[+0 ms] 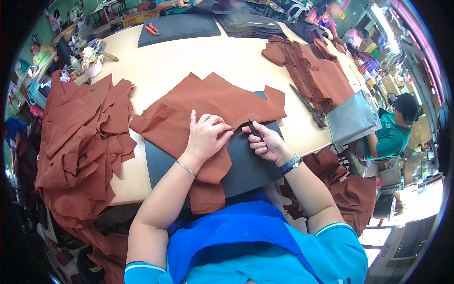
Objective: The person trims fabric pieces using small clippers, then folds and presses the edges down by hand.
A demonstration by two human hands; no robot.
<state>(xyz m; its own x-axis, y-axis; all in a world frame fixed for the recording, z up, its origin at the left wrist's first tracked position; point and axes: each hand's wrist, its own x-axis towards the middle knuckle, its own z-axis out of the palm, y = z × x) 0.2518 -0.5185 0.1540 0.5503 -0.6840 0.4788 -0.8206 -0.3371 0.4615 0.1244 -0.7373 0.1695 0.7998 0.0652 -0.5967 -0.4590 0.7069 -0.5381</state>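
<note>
A rust-brown cut cloth piece [189, 111] lies spread in front of me, partly over a dark grey mat [255, 165]; one end hangs over the table's near edge. My left hand [208, 132] rests on the cloth, thumb and forefinger pinching near its right edge, one finger raised. Close by on the right, my right hand [267, 143] is closed around a small black pointed tool [254, 130]. The tool's tip points up and left toward the cloth edge. Its exact kind is hard to make out, as the fingers cover part of it.
A tall heap of brown cloth pieces [85, 142] covers the left side. More brown cloth [317, 71], large scissors [309, 106] and a grey flat-topped box [353, 117] are at right. Red-handled snips [152, 29] lie on a far dark mat [184, 31]. Co-workers surround the table [156, 59].
</note>
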